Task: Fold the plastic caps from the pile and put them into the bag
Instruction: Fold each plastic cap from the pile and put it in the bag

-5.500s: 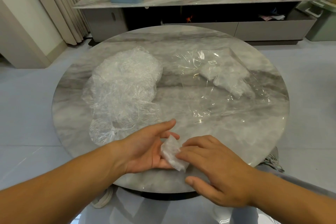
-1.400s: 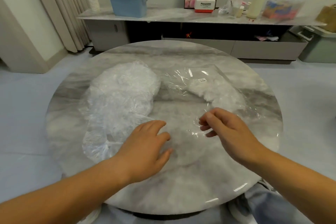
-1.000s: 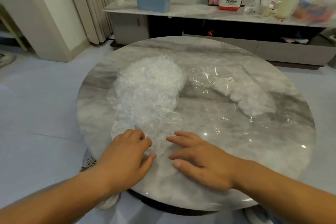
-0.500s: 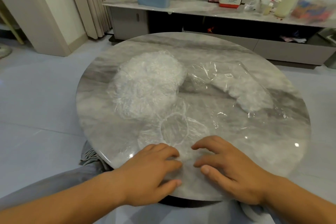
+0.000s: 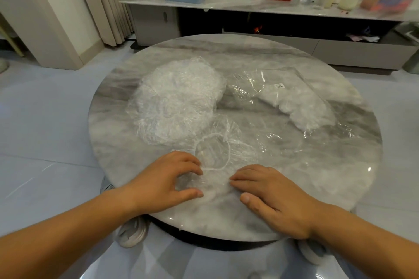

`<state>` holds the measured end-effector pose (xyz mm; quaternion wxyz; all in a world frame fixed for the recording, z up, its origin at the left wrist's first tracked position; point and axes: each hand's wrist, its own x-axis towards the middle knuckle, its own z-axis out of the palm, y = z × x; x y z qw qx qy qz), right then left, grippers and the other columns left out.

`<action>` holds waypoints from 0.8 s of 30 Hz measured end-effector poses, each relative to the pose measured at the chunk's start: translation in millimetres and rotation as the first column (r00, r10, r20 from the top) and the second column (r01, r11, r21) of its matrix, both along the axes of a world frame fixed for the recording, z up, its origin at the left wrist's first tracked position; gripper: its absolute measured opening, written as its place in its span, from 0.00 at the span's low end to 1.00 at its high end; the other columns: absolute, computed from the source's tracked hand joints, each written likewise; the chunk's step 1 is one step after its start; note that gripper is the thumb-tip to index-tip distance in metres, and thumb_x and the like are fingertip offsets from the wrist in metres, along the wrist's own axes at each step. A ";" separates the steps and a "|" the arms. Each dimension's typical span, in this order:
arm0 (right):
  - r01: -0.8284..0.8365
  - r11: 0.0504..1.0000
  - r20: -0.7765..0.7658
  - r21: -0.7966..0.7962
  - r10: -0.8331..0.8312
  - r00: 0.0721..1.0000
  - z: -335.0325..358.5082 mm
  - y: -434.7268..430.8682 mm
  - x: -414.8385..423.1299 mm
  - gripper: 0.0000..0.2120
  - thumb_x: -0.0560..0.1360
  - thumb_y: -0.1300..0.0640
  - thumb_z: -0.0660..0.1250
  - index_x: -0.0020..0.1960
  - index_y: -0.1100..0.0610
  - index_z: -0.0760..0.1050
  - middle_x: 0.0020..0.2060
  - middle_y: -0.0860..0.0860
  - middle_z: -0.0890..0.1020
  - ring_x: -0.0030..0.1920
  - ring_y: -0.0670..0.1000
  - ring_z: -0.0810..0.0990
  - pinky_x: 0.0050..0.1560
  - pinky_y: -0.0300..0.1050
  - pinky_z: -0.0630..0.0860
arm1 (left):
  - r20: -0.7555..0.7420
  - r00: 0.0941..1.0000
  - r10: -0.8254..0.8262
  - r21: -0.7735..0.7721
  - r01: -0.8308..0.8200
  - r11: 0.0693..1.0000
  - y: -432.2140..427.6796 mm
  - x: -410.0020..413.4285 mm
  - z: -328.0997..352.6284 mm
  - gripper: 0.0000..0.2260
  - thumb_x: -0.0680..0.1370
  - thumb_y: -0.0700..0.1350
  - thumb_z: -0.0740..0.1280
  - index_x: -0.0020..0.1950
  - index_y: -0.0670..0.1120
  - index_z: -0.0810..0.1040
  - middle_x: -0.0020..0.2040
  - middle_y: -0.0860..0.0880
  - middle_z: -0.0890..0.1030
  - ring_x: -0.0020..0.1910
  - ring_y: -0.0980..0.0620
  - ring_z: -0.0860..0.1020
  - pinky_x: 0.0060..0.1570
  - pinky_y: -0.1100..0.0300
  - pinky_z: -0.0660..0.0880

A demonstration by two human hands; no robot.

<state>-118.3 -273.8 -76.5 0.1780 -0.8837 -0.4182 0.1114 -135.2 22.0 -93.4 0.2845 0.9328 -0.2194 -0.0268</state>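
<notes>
Both hands are pressing a clear cap [image 5: 213,156] lying flat on the near worktop [image 5: 340,165]: left hand [image 5: 167,181] arching on its fingertips, right hand [image 5: 269,195] spreading flat. The pile [image 5: 176,99] is lying far left, the bag [image 5: 290,102] far right.

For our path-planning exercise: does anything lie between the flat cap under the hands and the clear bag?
Nothing visible does. The bag lies just right of the cap; the pile sits to the left, off that path.

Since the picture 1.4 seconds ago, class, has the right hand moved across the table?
Yes: the right hand drew back from the bag toward the table's near rim, onto a cap.
</notes>
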 end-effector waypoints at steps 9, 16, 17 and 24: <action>0.147 0.964 -0.206 0.221 -0.101 0.973 -0.1 -13.2 -4.4 0.25 0.81 0.38 0.52 0.63 0.48 0.82 0.59 0.37 0.81 0.64 0.39 0.76 0.64 0.38 0.71 | -0.117 0.992 0.037 -0.161 -0.056 0.985 -10.9 1.2 8.9 0.11 0.74 0.57 0.75 0.54 0.57 0.84 0.49 0.63 0.81 0.51 0.62 0.79 0.52 0.69 0.73; 0.328 0.886 -0.371 0.328 -0.199 0.907 9.6 -2.1 -1.1 0.18 0.76 0.35 0.60 0.53 0.41 0.84 0.59 0.34 0.79 0.67 0.42 0.74 0.65 0.38 0.69 | -0.286 0.945 0.157 -0.260 -0.234 0.937 -18.8 3.9 16.3 0.04 0.78 0.50 0.71 0.46 0.55 0.85 0.42 0.58 0.85 0.44 0.59 0.82 0.48 0.65 0.77; 0.315 0.901 -0.346 0.298 -0.205 0.915 10.3 0.9 -0.3 0.19 0.76 0.34 0.59 0.53 0.40 0.84 0.60 0.33 0.77 0.68 0.41 0.72 0.68 0.38 0.65 | -0.289 0.940 0.182 -0.265 -0.261 0.928 -20.5 5.6 16.7 0.05 0.78 0.50 0.71 0.45 0.54 0.85 0.41 0.57 0.85 0.43 0.59 0.82 0.47 0.64 0.77; 0.341 0.919 -0.281 0.198 -0.280 0.918 1.4 20.0 9.9 0.19 0.81 0.40 0.57 0.53 0.49 0.83 0.50 0.41 0.79 0.56 0.42 0.77 0.58 0.44 0.73 | -0.229 0.920 0.318 -0.137 -0.354 0.925 -28.8 24.2 16.8 0.07 0.76 0.56 0.72 0.42 0.54 0.83 0.38 0.57 0.83 0.39 0.62 0.79 0.41 0.66 0.74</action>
